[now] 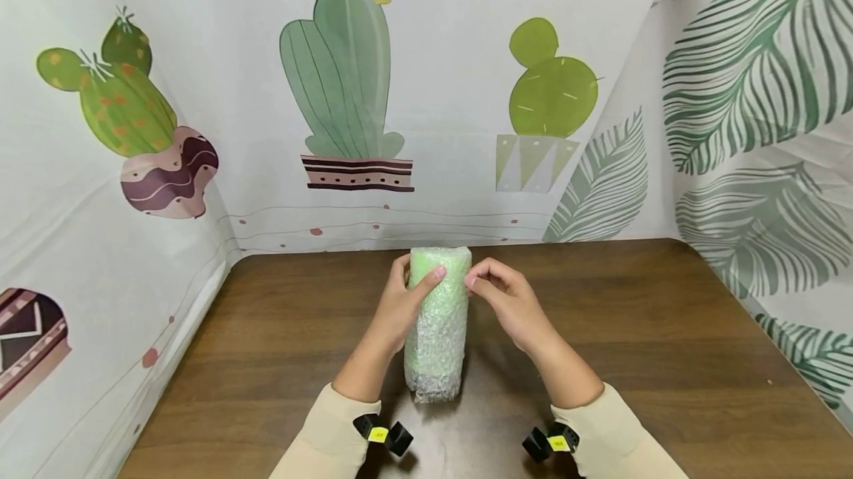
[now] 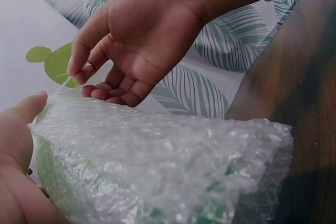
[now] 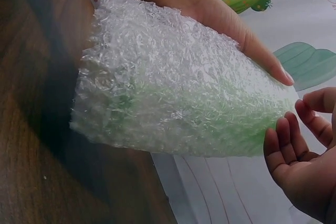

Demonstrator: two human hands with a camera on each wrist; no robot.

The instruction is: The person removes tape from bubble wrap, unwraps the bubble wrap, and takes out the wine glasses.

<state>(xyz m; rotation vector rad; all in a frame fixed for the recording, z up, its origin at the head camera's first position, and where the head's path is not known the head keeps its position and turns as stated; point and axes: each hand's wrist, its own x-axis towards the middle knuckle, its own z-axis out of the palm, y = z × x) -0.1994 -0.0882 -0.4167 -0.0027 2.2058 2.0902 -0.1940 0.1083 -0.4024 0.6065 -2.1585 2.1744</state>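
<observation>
A tall, light green object wrapped in clear bubble wrap [image 1: 436,331] is held over the table, its wrapped lower end toward the person. My left hand [image 1: 402,301] grips its upper left side, thumb across the front and fingers behind. At the upper right edge, my right hand [image 1: 509,297] pinches a bit of the wrap between thumb and index finger. The left wrist view shows a thin clear edge of bubble wrap [image 2: 65,83] drawn up to those fingertips. What lies inside the wrap cannot be made out beyond its green colour.
A brown wooden table [image 1: 286,346] lies beneath both hands. Behind it hangs a white cloth [image 1: 453,94] printed with cacti, and a leaf-printed cloth [image 1: 753,131] hangs at the right. Each wrist wears a small black device [image 1: 383,434].
</observation>
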